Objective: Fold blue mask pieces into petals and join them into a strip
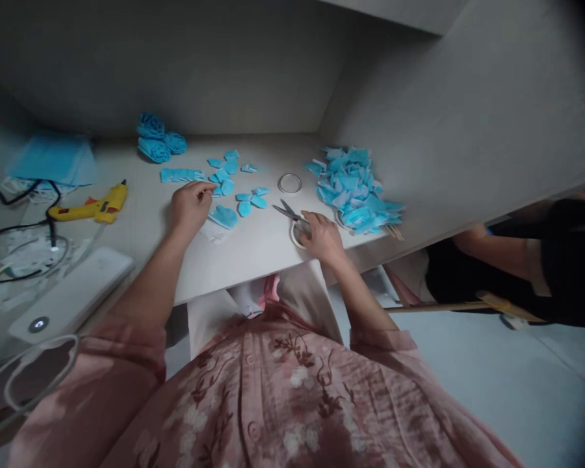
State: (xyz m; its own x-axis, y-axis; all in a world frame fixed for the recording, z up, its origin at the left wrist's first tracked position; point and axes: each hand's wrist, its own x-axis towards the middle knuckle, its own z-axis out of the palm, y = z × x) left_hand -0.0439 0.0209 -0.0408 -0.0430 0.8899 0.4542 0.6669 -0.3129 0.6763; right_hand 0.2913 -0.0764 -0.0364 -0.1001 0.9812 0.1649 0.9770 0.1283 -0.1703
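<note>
My left hand [189,207] rests on the white desk [253,244] with its fingers curled, pinching at a small blue fabric piece [218,191] among several cut blue petals [251,201]. A larger blue piece [223,216] lies just right of that hand. My right hand [323,236] is closed over the handles of grey scissors [287,212], whose blades point left and away on the desk. A white ring [289,182] lies beyond the scissors.
A heap of blue fabric scraps [355,190] sits at the right by the partition. Blue fabric roses [156,138] lie at the back. A yellow glue gun [91,208] with black cable, a white device [73,292] and stacked blue sheets [53,159] are left. Another person's arm [497,250] is beyond the partition.
</note>
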